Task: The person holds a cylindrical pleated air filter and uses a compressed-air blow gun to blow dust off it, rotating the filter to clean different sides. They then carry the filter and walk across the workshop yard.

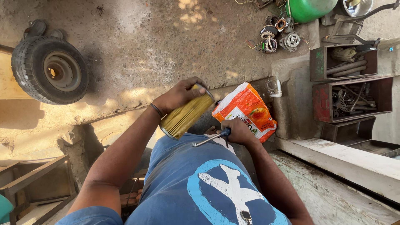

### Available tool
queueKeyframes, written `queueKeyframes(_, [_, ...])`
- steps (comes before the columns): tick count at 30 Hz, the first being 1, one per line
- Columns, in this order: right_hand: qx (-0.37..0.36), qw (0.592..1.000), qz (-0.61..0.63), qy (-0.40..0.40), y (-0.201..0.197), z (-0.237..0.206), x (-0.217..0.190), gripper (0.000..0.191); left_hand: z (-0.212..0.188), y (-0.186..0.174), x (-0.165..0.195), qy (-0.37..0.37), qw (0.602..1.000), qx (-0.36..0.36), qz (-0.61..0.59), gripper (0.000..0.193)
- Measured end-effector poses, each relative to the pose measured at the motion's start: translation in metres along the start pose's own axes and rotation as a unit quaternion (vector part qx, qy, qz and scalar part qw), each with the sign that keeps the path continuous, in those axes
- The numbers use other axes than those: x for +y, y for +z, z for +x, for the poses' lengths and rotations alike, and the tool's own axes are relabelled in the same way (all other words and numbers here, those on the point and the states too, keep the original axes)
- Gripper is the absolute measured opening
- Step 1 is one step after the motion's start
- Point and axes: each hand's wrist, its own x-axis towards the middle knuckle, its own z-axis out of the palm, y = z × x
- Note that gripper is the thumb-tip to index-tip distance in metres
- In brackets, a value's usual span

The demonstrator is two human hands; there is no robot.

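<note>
Yellow pleated filter cylinder point(186, 116) gripped in left hand point(179, 96), right hand point(238, 131) just beside, clenched around screwdriver point(210, 138).

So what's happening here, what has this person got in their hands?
A person in a blue shirt is looking down at their own hands. The left hand holds a yellow pleated cylindrical filter by its top end, tilted. The right hand grips a metal tool with a blue handle beside an orange-and-white bag. A small tyre lies on the dirt ground, and open metal toolboxes sit to the right.
</note>
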Motion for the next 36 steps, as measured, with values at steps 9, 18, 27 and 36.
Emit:
queueKeyframes(9, [0.041, 0.999, -0.017, -0.028, 0.018, 0.0, -0.009, 0.029, 0.014, -0.008, -0.023, 0.2, 0.888, 0.294, -0.292, 0.035])
queueKeyframes(18, [0.149, 0.979, -0.035, 0.132, 0.028, 0.035, -0.029, 0.035, 0.029, -0.002, -0.056, 0.258, 0.819, 0.494, -0.142, 0.032])
queueKeyframes(27, [-0.034, 0.981, 0.171, 0.083, 0.039, 0.008, -0.029, 0.065, -0.05, -0.082, -0.038, 0.002, 0.988, 0.153, 0.009, 0.047])
queueKeyframes(36, [0.061, 0.994, 0.011, 0.088, 0.043, 0.005, -0.051, 0.044, -0.061, -0.073, -0.086, -0.023, 0.971, 0.239, -0.007, 0.046])
